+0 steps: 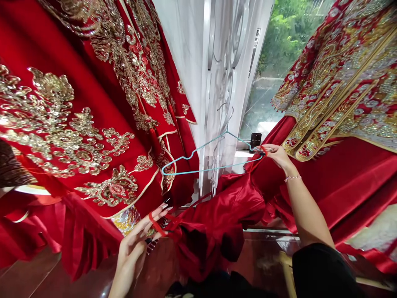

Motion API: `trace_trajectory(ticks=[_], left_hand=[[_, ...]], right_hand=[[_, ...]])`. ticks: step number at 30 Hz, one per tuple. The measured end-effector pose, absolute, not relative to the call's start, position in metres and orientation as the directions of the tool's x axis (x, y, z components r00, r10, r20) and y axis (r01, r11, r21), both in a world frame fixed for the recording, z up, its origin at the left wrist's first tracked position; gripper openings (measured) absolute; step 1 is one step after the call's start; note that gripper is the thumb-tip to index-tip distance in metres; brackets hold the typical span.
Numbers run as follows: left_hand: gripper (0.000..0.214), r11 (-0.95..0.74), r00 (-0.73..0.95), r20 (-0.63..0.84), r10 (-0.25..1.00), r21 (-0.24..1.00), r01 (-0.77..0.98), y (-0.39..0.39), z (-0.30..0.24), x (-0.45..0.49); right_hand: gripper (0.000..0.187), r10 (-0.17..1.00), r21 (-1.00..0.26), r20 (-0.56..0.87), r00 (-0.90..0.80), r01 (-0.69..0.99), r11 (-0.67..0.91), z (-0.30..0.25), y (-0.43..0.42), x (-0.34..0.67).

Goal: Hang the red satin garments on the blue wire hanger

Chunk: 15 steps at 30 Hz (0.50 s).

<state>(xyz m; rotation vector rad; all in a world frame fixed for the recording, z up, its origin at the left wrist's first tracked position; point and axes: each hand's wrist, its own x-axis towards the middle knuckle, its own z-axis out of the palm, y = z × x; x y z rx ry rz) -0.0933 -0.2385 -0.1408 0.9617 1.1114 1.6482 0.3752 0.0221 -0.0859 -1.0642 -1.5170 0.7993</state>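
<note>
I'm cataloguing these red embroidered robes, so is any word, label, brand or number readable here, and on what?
No readable words, labels, brands or numbers show.
The embroidered red robe and red strap show no lettering.
The light-blue wire hanger shows no marking.
The small black device is too small to tell whether it bears any text.

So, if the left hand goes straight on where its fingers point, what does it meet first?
The left hand would probably first meet the hanging red robe with gold embroidery, though depth is unclear here.
</note>
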Motion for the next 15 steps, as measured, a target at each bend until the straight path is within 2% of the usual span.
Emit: trace_trajectory(ticks=[2, 8, 12, 15], left_hand=[[0.043, -0.187, -0.29, 0.113, 0.95, 0.952, -0.241, -0.237, -0.138, -0.092], [0.039, -0.217, -0.26, 0.161, 0.952, 0.955, -0.201, -0.227, -0.124, -0.088], [0.033, -0.219, -0.245, 0.174, 0.954, 0.961, -0.171, -0.202, -0.105, -0.094], [0.037, -0.218, -0.209, 0.184, 0.961, 0.964, -0.153, -0.169, -0.088, -0.101]], right_hand=[[0.047, 0.932, -0.896, 0.353, -0.08, 0.256, 0.362, -0.077, 0.017, 0.367], [0.04, 0.94, -0.849, 0.147, -0.31, 0.448, 0.28, -0.051, 0.004, 0.332], [0.039, 0.895, -0.808, 0.082, -0.439, 0.497, 0.317, -0.039, -0.001, 0.33], [0.041, 0.859, -0.777, 0.046, -0.511, 0.522, 0.352, -0.03, -0.003, 0.339]])
